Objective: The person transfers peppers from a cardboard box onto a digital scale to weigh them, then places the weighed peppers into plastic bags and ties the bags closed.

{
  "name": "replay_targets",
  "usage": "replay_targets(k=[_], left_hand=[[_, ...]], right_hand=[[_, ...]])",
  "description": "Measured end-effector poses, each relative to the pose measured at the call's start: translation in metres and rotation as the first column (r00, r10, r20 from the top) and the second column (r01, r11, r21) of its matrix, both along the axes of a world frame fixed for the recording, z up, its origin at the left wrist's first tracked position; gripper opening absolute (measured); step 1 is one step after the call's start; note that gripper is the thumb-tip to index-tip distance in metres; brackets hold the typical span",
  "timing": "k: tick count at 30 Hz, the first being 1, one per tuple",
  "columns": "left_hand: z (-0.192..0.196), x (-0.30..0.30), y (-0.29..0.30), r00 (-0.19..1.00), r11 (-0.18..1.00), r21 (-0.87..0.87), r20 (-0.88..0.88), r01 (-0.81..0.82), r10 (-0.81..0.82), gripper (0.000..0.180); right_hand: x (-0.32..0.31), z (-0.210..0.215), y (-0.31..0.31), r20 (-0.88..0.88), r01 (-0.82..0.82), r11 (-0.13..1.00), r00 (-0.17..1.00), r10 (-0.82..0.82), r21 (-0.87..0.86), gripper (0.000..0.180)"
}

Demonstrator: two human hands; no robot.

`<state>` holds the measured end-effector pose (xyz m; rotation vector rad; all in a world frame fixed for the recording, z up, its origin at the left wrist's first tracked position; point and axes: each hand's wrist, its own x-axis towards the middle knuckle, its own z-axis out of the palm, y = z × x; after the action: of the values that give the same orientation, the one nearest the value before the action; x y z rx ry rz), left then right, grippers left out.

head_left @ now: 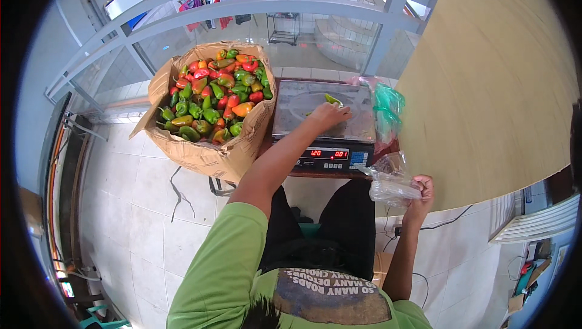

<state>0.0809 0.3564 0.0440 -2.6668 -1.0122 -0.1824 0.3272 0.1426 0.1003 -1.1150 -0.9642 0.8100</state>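
Observation:
My left hand (330, 116) reaches over the metal pan (291, 102) of a digital scale, its fingers curled round a green pepper (331, 99) whose end shows beyond the knuckles. A second sliver of green peeks out at the hand's left side, mostly hidden. At the right, beside the scale's front corner, my right hand (424, 191) is closed on a crumpled clear plastic bag (391, 186). The scale's display panel (332, 154) glows with red digits.
Left of the scale stands an open cardboard box (200, 156) heaped with red, green and orange peppers (212, 96). Green and pink plastic bags (388, 108) lie along the scale's right side. A large plywood sheet (485, 99) rises at the right; a grey railing (254, 9) runs behind.

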Motion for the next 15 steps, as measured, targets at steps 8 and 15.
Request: replay_targets(k=[8, 15], left_hand=[[0.012, -0.015, -0.01, 0.995, 0.997, -0.077, 0.096, 0.017, -0.01, 0.05], [0.056, -0.042, -0.03, 0.934, 0.978, -0.132, 0.298, -0.162, 0.195, 0.051]], right_hand=[[-0.011, 0.005, -0.001, -0.06, -0.012, 0.999, 0.998, 0.009, -0.053, 0.008], [-0.01, 0.008, 0.001, 0.065, 0.021, 0.999, 0.998, -0.019, -0.026, 0.004]])
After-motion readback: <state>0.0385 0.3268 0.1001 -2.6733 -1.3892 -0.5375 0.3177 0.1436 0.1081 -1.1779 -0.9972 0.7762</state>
